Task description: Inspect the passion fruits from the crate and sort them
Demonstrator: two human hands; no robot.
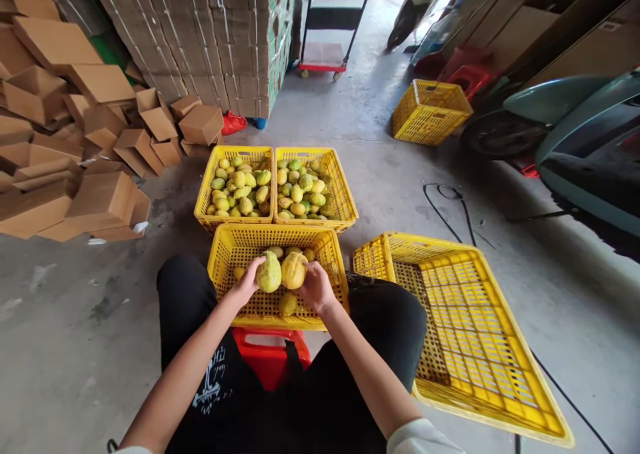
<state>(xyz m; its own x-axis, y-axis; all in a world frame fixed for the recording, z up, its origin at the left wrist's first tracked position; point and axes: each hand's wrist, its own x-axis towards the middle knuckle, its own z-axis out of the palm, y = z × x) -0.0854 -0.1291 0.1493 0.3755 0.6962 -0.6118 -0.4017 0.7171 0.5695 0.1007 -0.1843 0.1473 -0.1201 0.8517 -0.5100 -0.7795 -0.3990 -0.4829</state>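
Observation:
A green-yellow fruit (269, 272) is held in my left hand (249, 280). My right hand (317, 287) grips a yellower fruit (294, 271) right beside it. Both are above a yellow crate (277, 320) between my knees, with several fruits lying inside, one of them (287, 304) near its front. Beyond it stand two more yellow crates side by side, the left one (235, 219) and the right one (345, 187), both holding many green and yellow fruits.
A large yellow crate (470, 254) sits tilted at my right, another (425, 134) farther back. Cardboard boxes (103, 201) are heaped at left beside a wrapped stack (200, 47). A trolley (323, 55) and a scooter (585, 147) stand beyond. A red stool (270, 367) is between my legs.

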